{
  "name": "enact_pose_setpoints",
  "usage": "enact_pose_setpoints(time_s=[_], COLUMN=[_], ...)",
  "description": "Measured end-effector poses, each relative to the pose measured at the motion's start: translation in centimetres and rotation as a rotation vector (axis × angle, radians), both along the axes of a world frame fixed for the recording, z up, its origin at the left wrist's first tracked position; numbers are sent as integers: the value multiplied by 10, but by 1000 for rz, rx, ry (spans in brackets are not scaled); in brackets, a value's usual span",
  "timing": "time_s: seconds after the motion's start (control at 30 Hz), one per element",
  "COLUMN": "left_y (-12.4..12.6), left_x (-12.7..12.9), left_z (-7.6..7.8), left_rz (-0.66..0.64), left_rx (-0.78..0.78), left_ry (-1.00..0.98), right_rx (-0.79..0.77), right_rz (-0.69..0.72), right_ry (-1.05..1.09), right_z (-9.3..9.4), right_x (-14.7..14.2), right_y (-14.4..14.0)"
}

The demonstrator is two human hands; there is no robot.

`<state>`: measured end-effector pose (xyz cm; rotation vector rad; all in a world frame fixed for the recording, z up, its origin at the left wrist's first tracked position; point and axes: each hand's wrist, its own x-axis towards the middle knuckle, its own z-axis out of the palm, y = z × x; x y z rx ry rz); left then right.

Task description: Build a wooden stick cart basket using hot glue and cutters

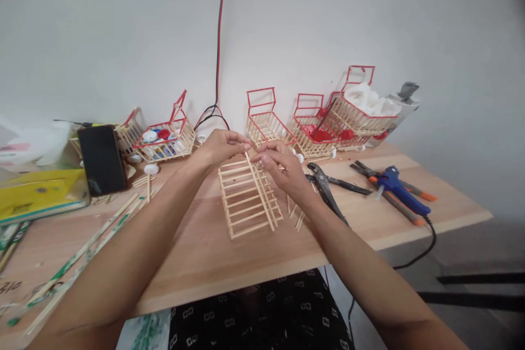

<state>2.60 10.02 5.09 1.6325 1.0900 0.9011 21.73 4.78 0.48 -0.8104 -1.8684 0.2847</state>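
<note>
1. The wooden surface (254, 262) carries everything; a row of finished red-trimmed stick baskets (266, 120) stands along the wall behind the work.
2. The stick frame (246, 199), a ladder-like grid of pale sticks, lies flat on the surface directly under both hands, near its front edge.
3. The blue glue gun (400, 188) lies well to the right, beside the pliers (328, 188); loose sticks (296, 213) lie just right of the frame.
4. The left hand (219, 147) has its grip pinched together on the top end of a single stick (259, 188), which slants down across the frame's rungs.
5. The right hand (283, 167) has its fingertips closed on the same stick just beside the left.
6. To seat it well, I judge the stick should be lowered square to the rungs, flush with the frame's edge, both ends pressed evenly.
</note>
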Motion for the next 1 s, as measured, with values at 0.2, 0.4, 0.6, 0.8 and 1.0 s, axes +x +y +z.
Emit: enact_pose_setpoints(time_s=[0.2, 0.4, 0.6, 0.8, 1.0], left_y=[-10, -31, -47, -53, -65], left_x=[-4, -3, 1, 6, 23], left_z=[21, 42, 43, 44, 37], left_rz=[31, -49, -79, -68, -257], left_rx=[77, 124, 183, 218, -40], left_ry=[52, 21, -23, -88, -124], right_rx=[-57, -261, -467, -542, -281], right_rz=[-95, -12, 118, 151, -83], right_ry=[103, 172, 164, 285, 488], right_z=[2, 21, 42, 47, 53], right_x=[2, -3, -15, -15, -3], right_y=[1, -6, -25, -34, -33])
